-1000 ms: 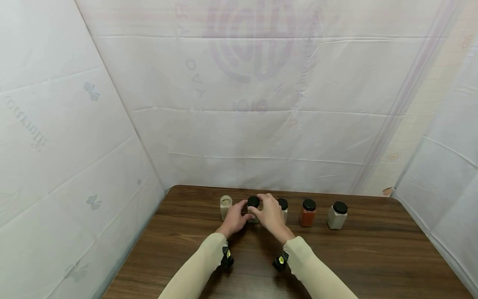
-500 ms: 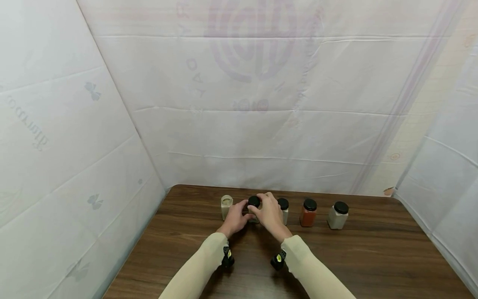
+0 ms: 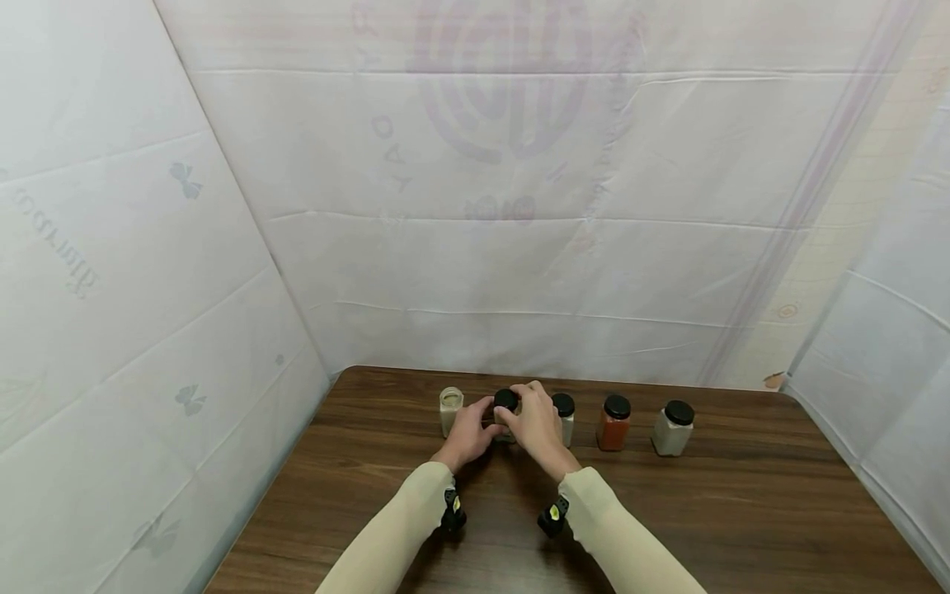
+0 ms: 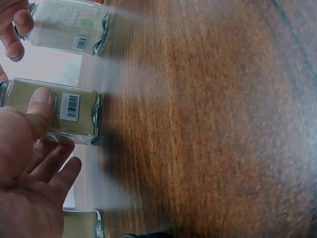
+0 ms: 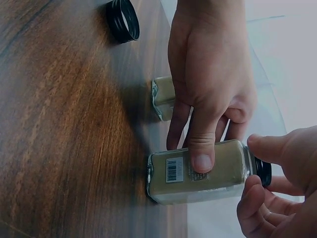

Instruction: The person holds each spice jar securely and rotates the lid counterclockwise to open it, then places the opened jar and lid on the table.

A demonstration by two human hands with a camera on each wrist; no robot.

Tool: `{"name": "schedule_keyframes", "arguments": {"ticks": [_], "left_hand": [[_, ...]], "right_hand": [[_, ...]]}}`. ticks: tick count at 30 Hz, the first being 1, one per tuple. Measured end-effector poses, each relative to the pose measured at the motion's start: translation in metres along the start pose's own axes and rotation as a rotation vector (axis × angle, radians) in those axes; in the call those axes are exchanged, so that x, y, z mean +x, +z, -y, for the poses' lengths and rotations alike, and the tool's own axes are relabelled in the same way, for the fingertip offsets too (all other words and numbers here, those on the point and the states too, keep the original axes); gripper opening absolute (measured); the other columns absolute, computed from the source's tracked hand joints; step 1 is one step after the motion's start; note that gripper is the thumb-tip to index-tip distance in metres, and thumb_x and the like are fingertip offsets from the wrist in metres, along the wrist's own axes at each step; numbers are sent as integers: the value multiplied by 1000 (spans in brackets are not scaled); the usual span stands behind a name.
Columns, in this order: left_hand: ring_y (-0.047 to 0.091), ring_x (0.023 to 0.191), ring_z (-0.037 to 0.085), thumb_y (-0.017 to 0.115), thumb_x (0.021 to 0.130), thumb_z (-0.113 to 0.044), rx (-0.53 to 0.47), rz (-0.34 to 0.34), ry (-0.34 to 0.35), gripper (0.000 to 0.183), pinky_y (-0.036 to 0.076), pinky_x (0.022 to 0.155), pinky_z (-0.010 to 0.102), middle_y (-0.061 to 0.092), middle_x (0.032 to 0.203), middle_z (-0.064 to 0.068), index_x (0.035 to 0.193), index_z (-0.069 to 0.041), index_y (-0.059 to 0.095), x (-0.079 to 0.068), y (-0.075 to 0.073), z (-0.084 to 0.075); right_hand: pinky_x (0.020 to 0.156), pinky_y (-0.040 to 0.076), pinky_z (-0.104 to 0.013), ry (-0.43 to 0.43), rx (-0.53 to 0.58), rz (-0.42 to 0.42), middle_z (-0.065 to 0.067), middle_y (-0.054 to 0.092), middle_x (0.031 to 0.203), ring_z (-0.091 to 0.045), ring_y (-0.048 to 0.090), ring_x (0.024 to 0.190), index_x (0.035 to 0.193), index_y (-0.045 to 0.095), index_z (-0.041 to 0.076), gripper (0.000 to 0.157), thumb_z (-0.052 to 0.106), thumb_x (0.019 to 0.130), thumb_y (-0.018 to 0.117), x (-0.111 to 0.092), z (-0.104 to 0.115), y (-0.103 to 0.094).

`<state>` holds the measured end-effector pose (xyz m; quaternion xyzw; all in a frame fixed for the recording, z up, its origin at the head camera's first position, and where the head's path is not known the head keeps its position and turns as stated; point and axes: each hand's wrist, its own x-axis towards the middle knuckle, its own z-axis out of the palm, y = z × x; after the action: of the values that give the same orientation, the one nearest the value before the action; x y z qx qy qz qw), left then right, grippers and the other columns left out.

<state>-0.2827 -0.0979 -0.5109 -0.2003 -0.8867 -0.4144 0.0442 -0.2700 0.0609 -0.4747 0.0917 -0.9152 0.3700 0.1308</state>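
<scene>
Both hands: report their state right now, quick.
Left hand: closed, holding the tan-filled jar by its body.
Right hand: closed, fingers around that jar's black lid.

The jar [image 5: 230,161] looks olive, its lid [image 3: 507,399] black, the table [image 3: 727,511] brown-grained.

Small clear glass jar [image 5: 195,185], flat-sided, olive-tan contents inside (their texture cannot be told), black lid [image 5: 263,172] on its mouth, white barcode label [image 5: 174,170] on one side, standing upright on a brown wooden table [image 3: 742,511], near the far edge.
</scene>
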Motion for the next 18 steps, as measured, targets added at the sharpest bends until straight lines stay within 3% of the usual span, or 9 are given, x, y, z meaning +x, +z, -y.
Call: {"name": "schedule_keyframes", "arguments": {"ticks": [10,18], "left_hand": [[66,118,30,73,98,-16,23,-5,-4,42,54,98,46,69,127,16,136,-4,61,2,1,2],[67,118,31,73,97,-17,16,-8,-1,42,54,97,46,69,127,16,135,-3,61,1,2,2]], "right_hand": [[48,43,-28,-1,12,-4,-12,61,120,-9,50,57,131,69,7,48,31,91,81,0,1,-2],[53,45,-30,-4,90,-55,-14,62,115,-13,52,61,128,70,3,46,25,90,83,-3,-1,2]]}}
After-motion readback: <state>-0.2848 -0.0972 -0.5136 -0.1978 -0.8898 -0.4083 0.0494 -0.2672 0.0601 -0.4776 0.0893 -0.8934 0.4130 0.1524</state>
